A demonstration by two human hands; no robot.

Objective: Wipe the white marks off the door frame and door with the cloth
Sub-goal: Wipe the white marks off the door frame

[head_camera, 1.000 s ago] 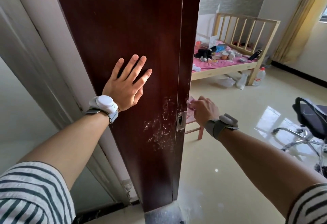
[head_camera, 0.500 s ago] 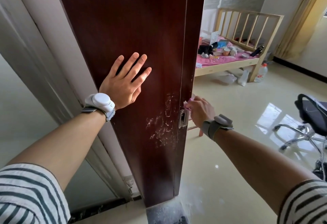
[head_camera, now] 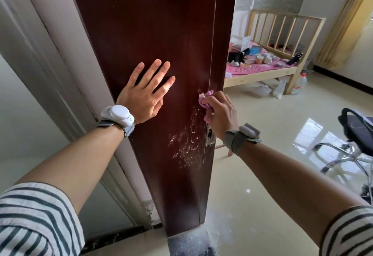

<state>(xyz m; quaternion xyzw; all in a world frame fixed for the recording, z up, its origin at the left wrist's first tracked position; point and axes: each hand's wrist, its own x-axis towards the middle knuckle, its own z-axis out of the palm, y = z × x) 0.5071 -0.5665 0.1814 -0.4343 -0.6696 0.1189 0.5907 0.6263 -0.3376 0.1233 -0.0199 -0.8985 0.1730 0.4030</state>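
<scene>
1. Here, the left hand (head_camera: 144,96) lies flat, fingers straight, on the dark door (head_camera: 141,23).
2. The right hand (head_camera: 221,112) grips the pink cloth (head_camera: 203,99) against the door's edge, just above the white marks (head_camera: 186,144).

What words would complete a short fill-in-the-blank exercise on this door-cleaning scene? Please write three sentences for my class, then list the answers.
1. The left hand lies flat on the dark brown door, holding ____.
2. The right hand grips a ____ cloth.
3. The white marks lie ____ the cloth.
Missing words: nothing; pink; below.
</scene>
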